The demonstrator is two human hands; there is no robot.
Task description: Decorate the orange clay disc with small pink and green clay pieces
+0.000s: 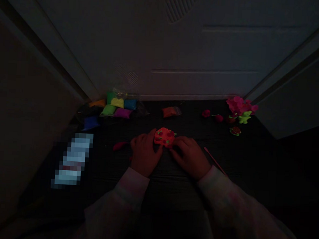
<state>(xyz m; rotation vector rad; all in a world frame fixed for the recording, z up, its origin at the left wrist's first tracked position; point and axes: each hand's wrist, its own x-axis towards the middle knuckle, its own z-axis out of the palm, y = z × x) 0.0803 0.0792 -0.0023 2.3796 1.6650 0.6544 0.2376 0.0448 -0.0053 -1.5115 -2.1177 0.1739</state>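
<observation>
On the dark table lies a small, flat modelling clay piece, glowing orange-red with darker red dots and bits of green. My left hand is curled against its left side, the thumb at the lower edge and the fingers along the upper left. From the right, my right hand pinches the piece's lower right edge between thumb and fingers. A dark pink clay tool or lump rests left of my left hand. Beyond my right hand is a thin pink stick.
Several bags of coloured clay are heaped at the back left, with an orange bag at the back middle. Small clay figures stand back right. A blurred-out bright screen lies left. A pale panelled door rises behind.
</observation>
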